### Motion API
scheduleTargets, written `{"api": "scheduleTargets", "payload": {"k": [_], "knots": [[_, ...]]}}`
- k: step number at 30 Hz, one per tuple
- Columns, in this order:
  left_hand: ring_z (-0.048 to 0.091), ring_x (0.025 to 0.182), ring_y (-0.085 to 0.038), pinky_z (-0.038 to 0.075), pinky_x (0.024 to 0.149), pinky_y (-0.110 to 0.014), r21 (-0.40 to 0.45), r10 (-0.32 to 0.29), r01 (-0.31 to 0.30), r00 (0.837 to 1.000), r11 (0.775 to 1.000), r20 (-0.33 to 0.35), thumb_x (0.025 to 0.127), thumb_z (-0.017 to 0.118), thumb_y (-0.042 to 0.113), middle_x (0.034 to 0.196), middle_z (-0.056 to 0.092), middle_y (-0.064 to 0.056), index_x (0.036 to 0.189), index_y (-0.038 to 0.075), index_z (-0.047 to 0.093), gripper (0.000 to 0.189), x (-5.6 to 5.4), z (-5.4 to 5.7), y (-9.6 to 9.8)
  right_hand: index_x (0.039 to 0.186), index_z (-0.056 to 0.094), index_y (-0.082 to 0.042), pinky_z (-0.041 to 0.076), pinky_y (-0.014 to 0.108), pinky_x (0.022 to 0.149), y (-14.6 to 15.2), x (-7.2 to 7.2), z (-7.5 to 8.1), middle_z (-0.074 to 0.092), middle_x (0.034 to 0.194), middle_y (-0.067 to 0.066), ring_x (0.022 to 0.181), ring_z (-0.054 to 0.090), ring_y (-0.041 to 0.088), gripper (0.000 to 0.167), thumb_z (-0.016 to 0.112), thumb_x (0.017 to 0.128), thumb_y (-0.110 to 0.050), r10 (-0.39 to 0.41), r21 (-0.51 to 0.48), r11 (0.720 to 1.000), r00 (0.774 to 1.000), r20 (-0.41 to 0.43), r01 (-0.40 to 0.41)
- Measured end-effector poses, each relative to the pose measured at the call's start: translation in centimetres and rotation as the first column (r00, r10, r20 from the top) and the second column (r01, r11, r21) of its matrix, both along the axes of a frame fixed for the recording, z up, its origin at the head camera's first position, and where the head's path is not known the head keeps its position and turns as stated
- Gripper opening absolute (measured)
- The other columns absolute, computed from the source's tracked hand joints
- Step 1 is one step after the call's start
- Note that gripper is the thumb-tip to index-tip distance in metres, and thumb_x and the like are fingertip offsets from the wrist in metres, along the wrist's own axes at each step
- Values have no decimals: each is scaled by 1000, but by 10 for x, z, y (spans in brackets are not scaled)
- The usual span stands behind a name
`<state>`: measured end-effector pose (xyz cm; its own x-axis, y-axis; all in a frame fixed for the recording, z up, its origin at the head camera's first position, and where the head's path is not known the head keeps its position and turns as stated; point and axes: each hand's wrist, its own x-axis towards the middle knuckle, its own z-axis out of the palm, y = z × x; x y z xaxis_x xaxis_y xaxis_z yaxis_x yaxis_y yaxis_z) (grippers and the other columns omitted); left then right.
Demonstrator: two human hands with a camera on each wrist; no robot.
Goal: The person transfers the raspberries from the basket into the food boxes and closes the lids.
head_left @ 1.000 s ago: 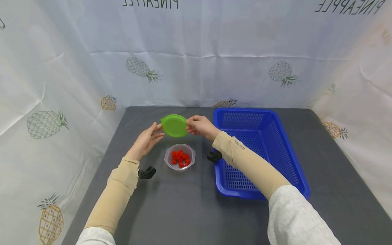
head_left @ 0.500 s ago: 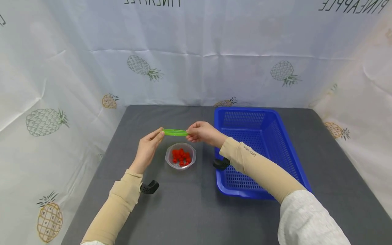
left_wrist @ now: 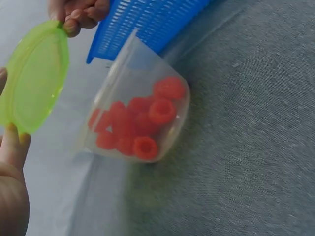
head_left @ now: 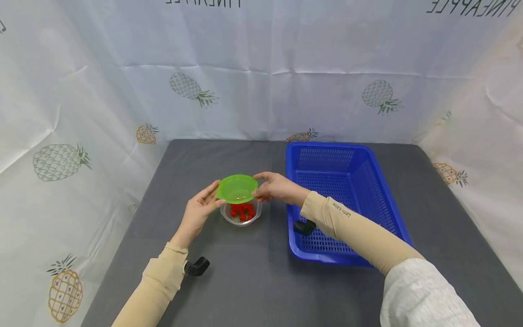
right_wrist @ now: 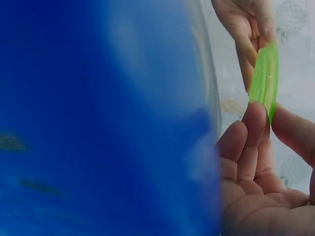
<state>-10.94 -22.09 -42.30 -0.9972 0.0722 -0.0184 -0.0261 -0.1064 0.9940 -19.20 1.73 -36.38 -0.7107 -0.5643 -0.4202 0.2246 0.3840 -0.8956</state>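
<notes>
A round green lid, slightly see-through, is held level with both hands above a clear plastic bowl. Inside the bowl lie several red raspberries, some showing hollow ends. My left hand grips the lid's left edge between thumb and fingers. At the opposite edge, my right hand pinches the lid with thumb and fingertips. From the head view the lid covers the back part of the bowl. In the left wrist view lid and bowl are apart.
A blue slotted basket stands to the right of the bowl, with my right forearm reaching across it. Both sit on a dark grey tabletop. A white curtain printed with pineapples hangs behind and at the sides.
The lid has come down and toward me, over the bowl. It turned edge-on midway and now shows its broad face. My left fingers now grip its edge; the bowl stays put.
</notes>
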Motion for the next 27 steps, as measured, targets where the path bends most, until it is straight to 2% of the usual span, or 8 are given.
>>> {"api": "scheduleTargets", "payload": {"k": [4,10,14,17,20,22,25,27], "knots": [[34,138,-17,44,95,-14,-37,-59,59,998,998,14,84,68,10,154,27,-9,146,8,30,73,6,-4,-2,140,34,-11,54,31,75,2,4,-3,68,84,8,80,63,23,66,67,83,-8,38,52,998,999,-32,-36],[35,137,-16,44,96,-14,-99,-96,97,995,990,22,82,70,12,155,24,-8,146,9,30,76,11,-9,-2,140,30,-6,47,25,63,1,8,-3,58,68,1,61,49,13,73,71,79,-11,138,182,976,984,-113,-116],[42,132,-7,45,94,-14,-157,-116,119,993,980,26,80,72,15,155,22,-12,144,6,32,76,13,-12,-3,140,31,-4,53,32,70,0,12,-1,63,71,3,63,56,13,75,72,78,-12,203,272,949,969,-144,-159],[46,126,-1,46,93,-14,-184,-133,133,991,974,13,80,72,14,153,23,-14,143,3,34,74,14,-12,-3,140,32,-3,55,39,78,-1,15,-1,66,75,4,66,60,13,75,73,78,-12,226,301,938,962,-154,-172],[54,115,2,49,89,-14,-224,-129,127,992,966,8,79,73,12,150,25,-13,142,2,36,73,14,-12,-4,139,33,-2,55,39,79,-2,16,-1,65,73,4,64,60,12,75,73,77,-13,248,319,930,954,-167,-186],[56,108,0,51,85,-14,-281,-116,114,993,953,9,79,73,13,149,27,-11,141,3,38,72,14,-12,-4,139,33,-2,55,38,78,-3,17,-2,63,72,3,64,59,12,75,73,77,-13,265,335,922,948,-177,-195],[52,98,-8,47,82,-14,-401,-85,79,996,912,3,78,75,18,147,32,-7,139,7,43,70,15,-11,-3,139,34,-1,55,35,74,-3,17,-2,63,71,2,67,62,16,76,74,76,-14,291,369,907,935,-202,-203],[48,99,-16,44,85,-22,-469,-68,67,998,881,14,79,74,19,145,34,-7,138,8,44,68,17,-6,0,137,36,-1,54,29,67,-4,18,-2,63,71,2,66,62,16,74,75,76,-15,321,402,891,919,-230,-211]]}}
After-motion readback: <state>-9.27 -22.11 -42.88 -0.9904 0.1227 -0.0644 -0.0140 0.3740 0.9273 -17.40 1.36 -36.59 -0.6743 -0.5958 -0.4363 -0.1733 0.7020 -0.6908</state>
